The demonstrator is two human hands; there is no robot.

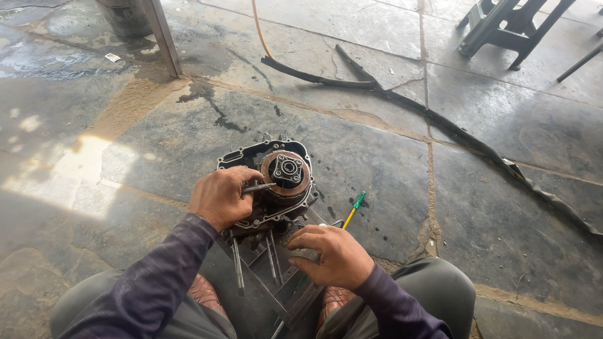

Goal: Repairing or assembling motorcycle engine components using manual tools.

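A dark engine crankcase [251, 154] lies on the stone floor between my knees, with a round copper-coloured clutch assembly [286, 171] on top. My left hand [220, 196] rests on the case's left side and grips a thin metal tool [259, 187] whose tip points at the clutch. My right hand [333, 254] is nearer to me, fingers curled on the lower end of the case by several long studs [237, 263]. Whether it holds anything I cannot tell. A screwdriver with a yellow shaft and green handle [353, 208] lies just right of the case.
A long black rubber strip [440, 122] runs across the floor from the top middle to the right edge, with an orange hose [259, 28] behind it. A metal post [163, 37] stands at upper left. A dark stand's legs [502, 28] are at upper right.
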